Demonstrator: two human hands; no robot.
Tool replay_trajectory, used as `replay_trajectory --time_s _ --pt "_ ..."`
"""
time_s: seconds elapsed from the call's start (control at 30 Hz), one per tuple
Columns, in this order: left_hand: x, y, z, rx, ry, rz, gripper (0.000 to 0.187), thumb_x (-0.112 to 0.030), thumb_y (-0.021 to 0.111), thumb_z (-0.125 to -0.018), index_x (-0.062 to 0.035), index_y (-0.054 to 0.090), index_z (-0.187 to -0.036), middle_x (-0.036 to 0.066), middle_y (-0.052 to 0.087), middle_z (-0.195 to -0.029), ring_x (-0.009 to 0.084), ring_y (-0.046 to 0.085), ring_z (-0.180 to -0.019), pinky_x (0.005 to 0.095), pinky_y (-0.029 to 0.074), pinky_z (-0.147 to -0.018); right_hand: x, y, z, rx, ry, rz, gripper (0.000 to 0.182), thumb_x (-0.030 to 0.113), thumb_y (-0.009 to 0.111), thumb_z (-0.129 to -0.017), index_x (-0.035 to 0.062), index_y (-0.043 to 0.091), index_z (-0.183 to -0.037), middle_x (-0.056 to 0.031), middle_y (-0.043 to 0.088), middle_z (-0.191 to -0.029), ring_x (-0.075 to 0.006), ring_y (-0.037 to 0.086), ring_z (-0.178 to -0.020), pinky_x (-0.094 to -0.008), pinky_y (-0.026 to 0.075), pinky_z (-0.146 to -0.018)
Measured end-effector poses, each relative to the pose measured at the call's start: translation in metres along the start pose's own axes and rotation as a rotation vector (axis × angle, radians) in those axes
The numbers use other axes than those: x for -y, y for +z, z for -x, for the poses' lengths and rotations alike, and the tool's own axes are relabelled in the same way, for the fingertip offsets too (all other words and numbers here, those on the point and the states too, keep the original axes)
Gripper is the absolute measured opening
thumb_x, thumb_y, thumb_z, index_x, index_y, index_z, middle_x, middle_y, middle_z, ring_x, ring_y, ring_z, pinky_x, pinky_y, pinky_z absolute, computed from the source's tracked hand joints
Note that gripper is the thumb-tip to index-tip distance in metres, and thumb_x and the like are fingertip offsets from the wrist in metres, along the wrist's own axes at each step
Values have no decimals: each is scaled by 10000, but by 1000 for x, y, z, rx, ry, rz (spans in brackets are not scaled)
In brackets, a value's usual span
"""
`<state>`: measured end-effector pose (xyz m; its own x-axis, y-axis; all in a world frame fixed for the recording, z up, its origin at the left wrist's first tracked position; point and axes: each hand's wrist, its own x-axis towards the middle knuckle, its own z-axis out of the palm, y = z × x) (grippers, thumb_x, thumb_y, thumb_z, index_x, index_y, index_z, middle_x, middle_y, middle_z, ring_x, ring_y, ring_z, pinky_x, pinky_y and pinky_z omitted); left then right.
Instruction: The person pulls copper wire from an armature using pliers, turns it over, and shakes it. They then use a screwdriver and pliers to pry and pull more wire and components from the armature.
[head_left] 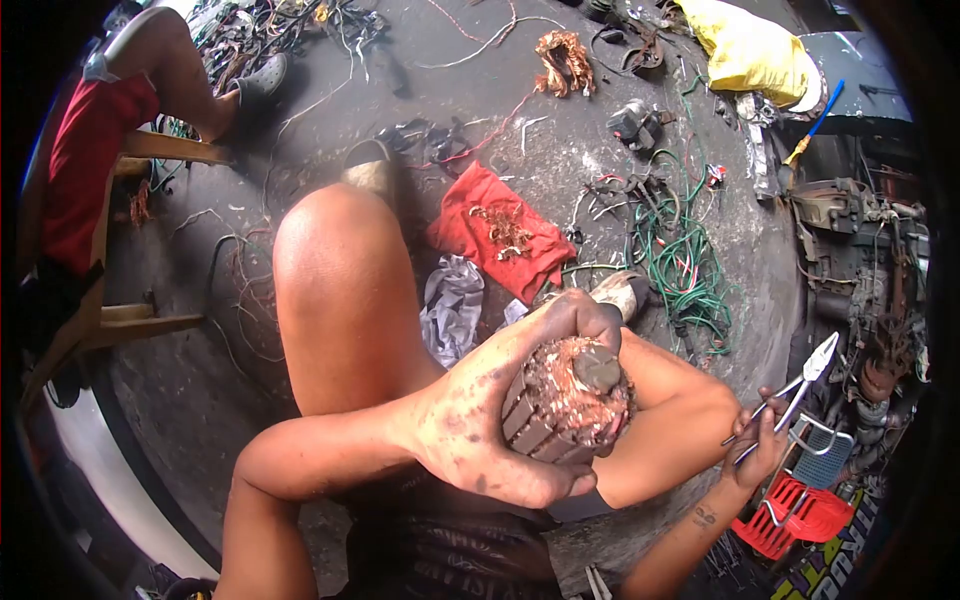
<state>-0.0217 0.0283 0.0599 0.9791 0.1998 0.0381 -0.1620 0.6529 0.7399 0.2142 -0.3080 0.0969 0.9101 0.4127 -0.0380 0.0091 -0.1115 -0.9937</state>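
Note:
My left hand (500, 420) is wrapped around a motor armature (565, 405), a dark slotted core with frayed copper winding and a stubby shaft at its end. The armature's end faces up toward me, above my bent right leg; its far side is hidden by my palm. Off to the right, my right hand (760, 440) grips a pair of pliers (822, 352) by the handles. The pliers' jaws point up and away, well apart from the armature. Dark smudges mark the fingers of both hands.
On the floor lie a red cloth (465, 225) with copper scraps (503, 230), a green wire tangle (685, 265) and a copper wire bundle (563, 65). Metal parts (840, 205) and a red plastic basket (780, 515) line the right. Another person's leg (175, 70) is at upper left.

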Motion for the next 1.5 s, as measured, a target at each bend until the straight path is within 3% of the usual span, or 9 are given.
replay_trajectory --time_s 0.07,0.13,0.27,0.3,0.43,0.8,1.1,1.33,1.5 --pt "1 0 -2 47 -116 224 702 -39 822 -582 -18 376 -1124 100 572 -939 182 611 -829 297 485 -700 23 23 4 27 -11 166 175 102 550 -945 -26 560 -1065 -184 563 -1164 -185 589 -810 -284 502 -633" --pt "-1 2 -3 71 -147 302 674 -23 809 -607 -23 368 -1117 101 597 -899 187 616 -808 302 487 -696 66 53 12 416 -279 965 212 35 586 -860 -41 620 -1055 -220 585 -1230 -297 624 -926 -382 511 -778" --pt "4 1 -5 80 -157 219 684 -30 817 -604 -23 377 -1128 88 574 -940 166 593 -835 289 471 -721 136 123 19 689 -615 1357 191 -50 523 -802 -5 624 -959 -249 584 -1277 -372 613 -974 -454 495 -818" --pt "7 0 -6 85 -87 90 685 -40 824 -601 -21 391 -1131 83 560 -964 151 570 -855 284 459 -736 144 136 14 718 -806 1459 276 93 633 -717 9 679 -976 -233 641 -1095 -344 611 -840 -398 484 -700" --pt "15 -3 -5 97 61 -103 666 -70 840 -600 -15 435 -1126 72 531 -1020 125 511 -899 275 432 -773 181 158 16 774 -834 1693 363 -67 742 -686 36 581 -994 -187 604 -1266 -387 607 -990 -453 496 -797" --pt "9 -3 1 93 139 -209 632 -84 830 -598 -4 460 -1104 82 533 -1007 148 518 -902 283 436 -778 205 187 11 945 -888 1793 363 -47 731 -716 52 600 -1040 -177 616 -1241 -370 611 -962 -431 502 -772" --pt "-1 -2 1 186 78 -114 600 -57 811 -624 8 467 -1111 72 548 -958 147 546 -844 290 458 -736 200 181 -7 1129 -719 1705 260 162 634 -642 0 658 -844 -218 619 -980 -301 564 -682 -366 417 -538" --pt "10 -7 2 185 130 -250 609 -46 807 -617 -1 473 -1124 78 569 -955 158 563 -870 309 469 -784 202 176 -20 1135 -944 1671 287 227 620 -552 6 593 -733 -194 565 -856 -279 500 -607 -350 337 -453" --pt "2 -2 2 182 -128 -234 595 -54 785 -631 -9 481 -1141 96 587 -958 167 577 -891 323 475 -812 217 186 -21 1204 -1063 1802 287 210 625 -584 11 592 -787 -211 572 -874 -295 499 -619 -359 339 -458"
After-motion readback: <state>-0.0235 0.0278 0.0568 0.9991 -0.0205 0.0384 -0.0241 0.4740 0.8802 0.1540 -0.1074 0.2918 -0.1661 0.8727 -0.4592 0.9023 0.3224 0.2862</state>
